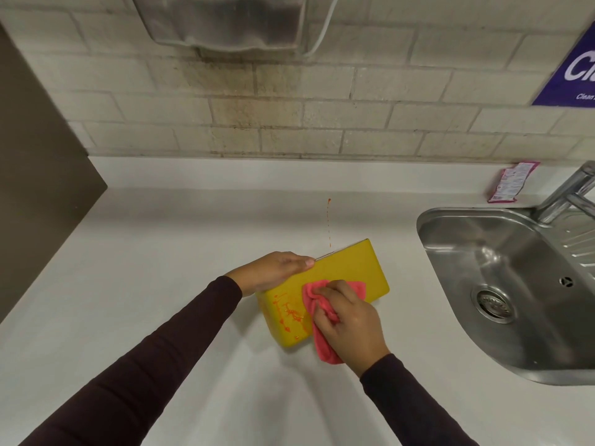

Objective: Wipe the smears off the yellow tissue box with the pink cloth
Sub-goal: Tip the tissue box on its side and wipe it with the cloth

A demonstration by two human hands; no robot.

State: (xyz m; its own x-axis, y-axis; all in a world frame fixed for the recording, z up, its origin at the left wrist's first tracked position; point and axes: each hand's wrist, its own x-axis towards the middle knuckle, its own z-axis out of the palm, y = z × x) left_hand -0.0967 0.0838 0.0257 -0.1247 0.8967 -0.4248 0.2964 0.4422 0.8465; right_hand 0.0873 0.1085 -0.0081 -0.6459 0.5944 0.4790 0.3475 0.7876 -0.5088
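The yellow tissue box (351,272) lies on the white counter, tilted so its broad side faces me. Orange smears (289,313) cover the near left part of that side. My left hand (277,268) grips the box's upper left edge, thumb along the top. My right hand (347,323) presses the bunched pink cloth (317,294) onto the middle of the box's face, just right of the smears. A tail of the cloth hangs below the box's near edge, under my wrist.
A thin orange streak (329,220) runs across the white counter (161,252) behind the box. A steel sink (502,284) with a tap (570,194) is set in at the right. A pink sachet (512,185) leans on the back ledge. A brown panel (38,156) stands at left.
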